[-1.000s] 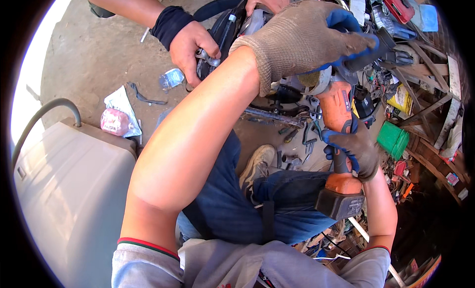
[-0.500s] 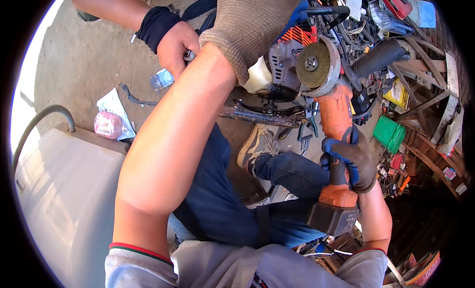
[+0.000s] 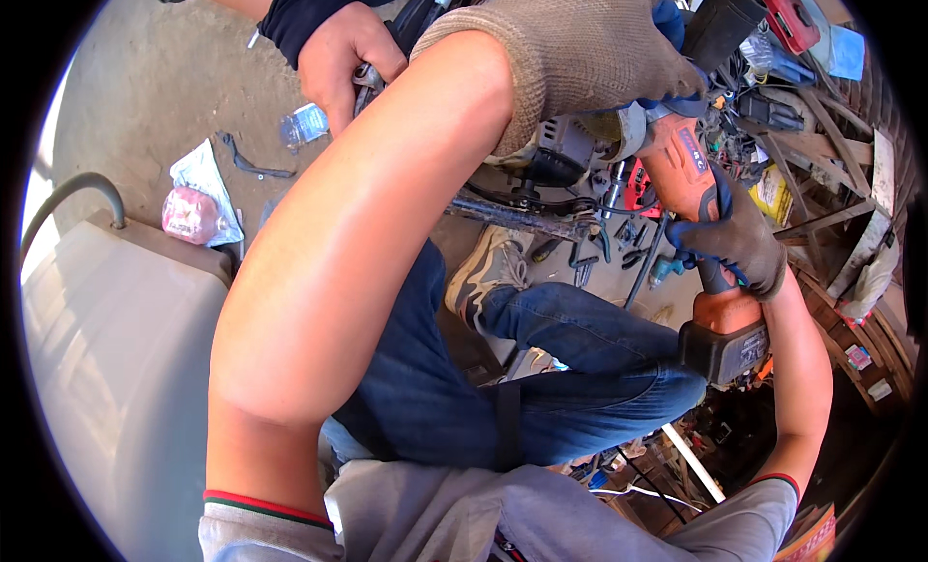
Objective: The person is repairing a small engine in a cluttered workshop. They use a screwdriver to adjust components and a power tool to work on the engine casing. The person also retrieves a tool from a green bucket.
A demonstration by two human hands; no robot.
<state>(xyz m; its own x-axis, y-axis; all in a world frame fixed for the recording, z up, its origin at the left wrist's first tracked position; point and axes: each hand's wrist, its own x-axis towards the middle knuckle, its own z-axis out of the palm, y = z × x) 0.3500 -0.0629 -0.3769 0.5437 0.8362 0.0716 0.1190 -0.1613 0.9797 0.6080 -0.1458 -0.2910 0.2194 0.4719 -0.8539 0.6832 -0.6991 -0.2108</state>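
Note:
My right hand [image 3: 735, 235], in a brown and blue work glove, is wrapped round the body of an orange cordless angle grinder [image 3: 677, 161]. Its black battery [image 3: 730, 349] is at the near end. My left hand [image 3: 609, 55], gloved too, reaches across over the grinder's head, fingers apart beside its black side handle [image 3: 725, 26]. Whether they touch the handle I cannot tell. Behind the glove most of the cutting disc is hidden; its metal guard [image 3: 633, 129] shows below the wrist. Under that is a small engine [image 3: 570, 142], partly covered by my left arm.
Another person's bare hand [image 3: 343, 59] grips a metal part at upper left. A dirty metal bar [image 3: 517, 212] runs before a shoe [image 3: 483, 272]. Pliers [image 3: 584, 270] lie on the floor. Right are a wooden rack [image 3: 841, 127] and clutter; left, a grey casing [image 3: 126, 369].
The grinder has moved right and turned, its side handle swinging upward. My left hand has moved right, over the grinder's head, covering the disc. The other person's hand still grips the metal part.

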